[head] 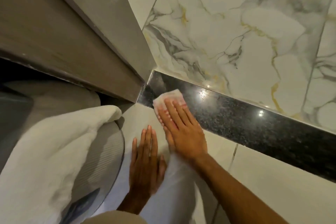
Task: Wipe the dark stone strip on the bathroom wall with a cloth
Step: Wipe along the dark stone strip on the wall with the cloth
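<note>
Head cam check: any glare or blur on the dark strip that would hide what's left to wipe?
Head view: bright glare spots sit on the dark stone strip to the right of the cloth; the right hand and its fingers look slightly motion-blurred; the wide lens bends the strip and tile lines; the strip's far right end falls darker, so smears there are hard to judge.
</note>
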Demonstrator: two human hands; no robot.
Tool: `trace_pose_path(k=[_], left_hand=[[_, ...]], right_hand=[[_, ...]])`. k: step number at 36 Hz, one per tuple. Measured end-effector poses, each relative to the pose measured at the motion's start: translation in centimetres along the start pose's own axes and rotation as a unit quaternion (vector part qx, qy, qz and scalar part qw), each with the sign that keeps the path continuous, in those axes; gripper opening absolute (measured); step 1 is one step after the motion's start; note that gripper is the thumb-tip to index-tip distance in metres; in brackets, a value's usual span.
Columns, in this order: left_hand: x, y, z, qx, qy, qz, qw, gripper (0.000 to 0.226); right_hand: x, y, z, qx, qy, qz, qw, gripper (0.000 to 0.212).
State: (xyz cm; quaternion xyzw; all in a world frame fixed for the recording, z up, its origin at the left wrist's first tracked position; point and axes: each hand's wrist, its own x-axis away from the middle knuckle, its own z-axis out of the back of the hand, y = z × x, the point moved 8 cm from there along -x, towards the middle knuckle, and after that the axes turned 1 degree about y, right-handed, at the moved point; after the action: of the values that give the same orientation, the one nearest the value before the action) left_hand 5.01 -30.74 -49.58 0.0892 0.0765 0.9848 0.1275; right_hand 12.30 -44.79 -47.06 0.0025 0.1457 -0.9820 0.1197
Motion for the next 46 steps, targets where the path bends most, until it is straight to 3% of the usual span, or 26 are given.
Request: trace_pose_path(k=[2, 4, 6, 9, 11, 13, 16, 19, 22, 25, 29, 31, 36, 42, 44, 46], left_hand=[[0.1, 0.1, 0.2, -0.011, 0.009, -0.006, 1.000, 0.072], [0.1, 0.1, 0.2, -0.022, 0.011, -0.005, 1.000, 0.070], [0.0, 0.1, 0.3, -0.032, 0.011, 0.002, 0.999, 0.070], [0.0, 0.1, 0.3, -0.030, 0.005, 0.011, 0.999, 0.073], [-0.1, 0.0, 0.3, -0.025, 0.004, 0.016, 1.000, 0.073], [-0.2, 0.1, 0.5, -0.017, 0.005, 0.014, 1.000, 0.073], [-0.2, 0.3, 0.5, -0.001, 0.008, 0.012, 1.000, 0.076], [-0.1, 0.1, 0.2, 0.000, 0.010, 0.017, 1.000, 0.077], [0.1, -0.3, -0.2, -0.001, 0.013, 0.016, 1.000, 0.074], [0.2, -0.5, -0.5, -0.008, 0.012, 0.007, 1.000, 0.074], [0.2, 0.0, -0.1, 0.000, 0.034, -0.010, 0.999, 0.070], [0.0, 0.1, 0.1, 0.003, 0.032, -0.004, 0.999, 0.068], [0.1, 0.8, 0.6, -0.023, 0.025, -0.017, 0.999, 0.066], [-0.9, 2.5, 0.6, 0.005, 0.018, -0.037, 0.999, 0.069], [-1.5, 4.0, 0.4, 0.010, 0.018, -0.056, 0.998, 0.069], [-2.1, 5.7, 0.1, 0.007, 0.023, -0.082, 0.996, 0.069]], right_hand=[[5.2, 0.8, 0.0, 0.011, -0.028, 0.068, 0.997, 0.069], [7.9, 3.0, 1.4, 0.000, -0.019, 0.047, 0.999, 0.069], [7.2, 5.5, 2.9, -0.001, 0.017, -0.068, 0.998, 0.065], [2.1, 7.6, 4.0, 0.010, 0.069, -0.292, 0.954, 0.067], [-2.4, 6.6, 3.2, -0.002, 0.063, -0.345, 0.937, 0.069], [-7.0, 4.0, 1.8, -0.020, 0.038, -0.288, 0.957, 0.069], [-9.0, -1.3, 0.2, -0.040, -0.012, -0.109, 0.993, 0.069], [-4.4, -2.1, 0.0, -0.021, -0.022, -0.002, 1.000, 0.066], [3.1, 0.2, 0.4, 0.012, -0.034, 0.046, 0.998, 0.065], [4.5, 3.2, 1.6, 0.010, -0.018, 0.025, 0.999, 0.064], [-2.4, 4.3, 2.5, -0.009, 0.030, -0.156, 0.987, 0.076], [-5.6, 3.1, 1.7, -0.024, 0.025, -0.186, 0.982, 0.075], [-1.0, -0.1, 1.0, -0.044, -0.007, -0.036, 0.998, 0.067], [12.5, 5.6, 3.7, -0.007, 0.005, -0.041, 0.999, 0.061], [12.2, 9.1, 4.7, 0.012, 0.036, -0.130, 0.991, 0.063], [10.1, 12.1, 5.6, 0.026, 0.078, -0.276, 0.958, 0.067]])
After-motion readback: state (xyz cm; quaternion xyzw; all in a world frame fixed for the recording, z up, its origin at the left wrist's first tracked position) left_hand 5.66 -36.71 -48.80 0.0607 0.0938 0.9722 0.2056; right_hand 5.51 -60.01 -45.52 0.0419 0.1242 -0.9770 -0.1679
